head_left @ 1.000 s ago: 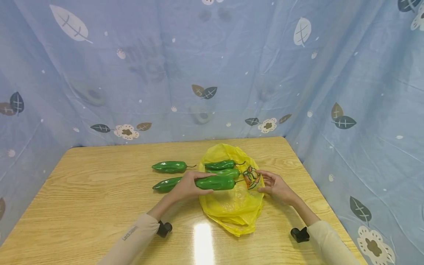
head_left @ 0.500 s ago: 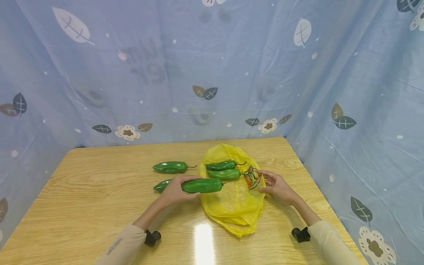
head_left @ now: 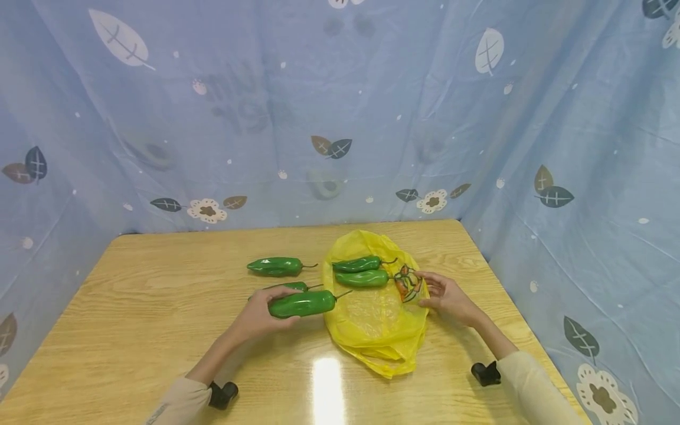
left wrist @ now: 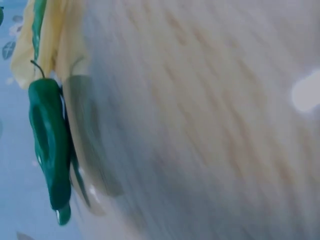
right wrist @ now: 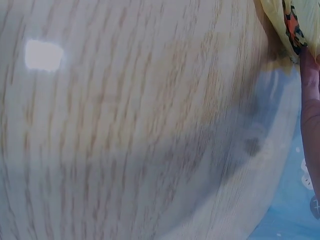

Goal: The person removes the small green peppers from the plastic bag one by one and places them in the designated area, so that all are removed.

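In the head view my left hand (head_left: 257, 313) grips a long green pepper (head_left: 305, 303) between thumb and fingers, its stem pointing right. Just behind it a second green pepper (head_left: 297, 285) is partly hidden by the hand. A third pepper (head_left: 274, 267) lies farther back on the table. On a flattened yellow plastic bag (head_left: 372, 324) rest two more green peppers (head_left: 362, 278). My right hand (head_left: 445, 296) pinches the bag's right edge beside an orange-and-green patch (head_left: 408, 283). The left wrist view shows a green pepper (left wrist: 49, 137) but no hand.
The wooden table (head_left: 159, 330) has a bright light reflection near its front. A blue patterned curtain (head_left: 265, 118) hangs behind the table and along its sides.
My left hand has carried the held green pepper leftward and slightly toward me, off the yellow bag and over the table. The right hand stays at the bag's edge.
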A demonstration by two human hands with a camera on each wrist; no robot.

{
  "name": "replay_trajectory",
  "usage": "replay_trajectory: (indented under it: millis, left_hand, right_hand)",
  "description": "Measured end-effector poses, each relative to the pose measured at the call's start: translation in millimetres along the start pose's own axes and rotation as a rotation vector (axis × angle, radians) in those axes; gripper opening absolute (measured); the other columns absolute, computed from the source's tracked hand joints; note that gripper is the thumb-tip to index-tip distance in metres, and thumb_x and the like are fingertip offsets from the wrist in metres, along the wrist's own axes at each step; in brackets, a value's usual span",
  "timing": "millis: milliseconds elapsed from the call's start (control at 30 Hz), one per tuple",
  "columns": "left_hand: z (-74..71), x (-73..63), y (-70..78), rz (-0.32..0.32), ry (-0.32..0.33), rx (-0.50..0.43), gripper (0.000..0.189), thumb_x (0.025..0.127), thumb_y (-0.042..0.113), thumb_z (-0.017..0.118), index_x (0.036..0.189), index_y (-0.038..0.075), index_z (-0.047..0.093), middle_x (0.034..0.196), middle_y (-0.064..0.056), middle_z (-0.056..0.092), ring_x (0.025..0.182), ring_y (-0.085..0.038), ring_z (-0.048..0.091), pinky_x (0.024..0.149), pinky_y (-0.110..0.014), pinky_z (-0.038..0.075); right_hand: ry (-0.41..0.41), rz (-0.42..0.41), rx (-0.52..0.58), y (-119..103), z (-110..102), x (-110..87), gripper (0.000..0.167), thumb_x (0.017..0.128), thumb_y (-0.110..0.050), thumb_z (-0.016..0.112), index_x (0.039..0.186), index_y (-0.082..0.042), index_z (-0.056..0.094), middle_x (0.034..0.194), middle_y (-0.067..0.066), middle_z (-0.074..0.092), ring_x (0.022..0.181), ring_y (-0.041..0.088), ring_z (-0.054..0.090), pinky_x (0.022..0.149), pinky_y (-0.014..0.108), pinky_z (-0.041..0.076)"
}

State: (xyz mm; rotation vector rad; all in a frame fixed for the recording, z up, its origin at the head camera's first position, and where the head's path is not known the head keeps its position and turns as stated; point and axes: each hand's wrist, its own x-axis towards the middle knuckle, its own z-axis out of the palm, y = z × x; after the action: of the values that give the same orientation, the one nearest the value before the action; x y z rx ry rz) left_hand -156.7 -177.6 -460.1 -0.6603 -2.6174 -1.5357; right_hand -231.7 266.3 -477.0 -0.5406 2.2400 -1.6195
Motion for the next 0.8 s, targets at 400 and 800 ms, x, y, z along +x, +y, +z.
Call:
replay_trajectory:
  millis: [400,800]
  left_hand:
    - [-15.0,-23.2,-9.1,-0.022,-0.043,0.026,0.044,0.076,0.022,0.083,0.116,0.015,0.067,0.104,0.001,0.066,0.085,-0.01,0.06,0.072,-0.026,0.052]
    - [-17.0,-24.4,-27.9,-0.076,-0.09,0.091,0.046,0.076,0.025,0.082,0.117,0.01,0.065,0.109,-0.008,0.067,0.093,-0.018,0.062,0.074,-0.026,0.051]
  right_hand:
    - [-0.002,0.044,0.025,-4,-3,-0.7,0.069,0.085,0.0,0.07,0.145,0.003,0.036,0.144,0.03,0.036,0.121,0.041,0.049,0.084,0.029,0.054]
    - [0.019,0.077,-0.032,-3,-9,-3.5,0.069,0.086,-0.006,0.071,0.146,-0.001,0.037,0.145,0.028,0.034,0.126,0.047,0.041,0.087,0.033,0.052]
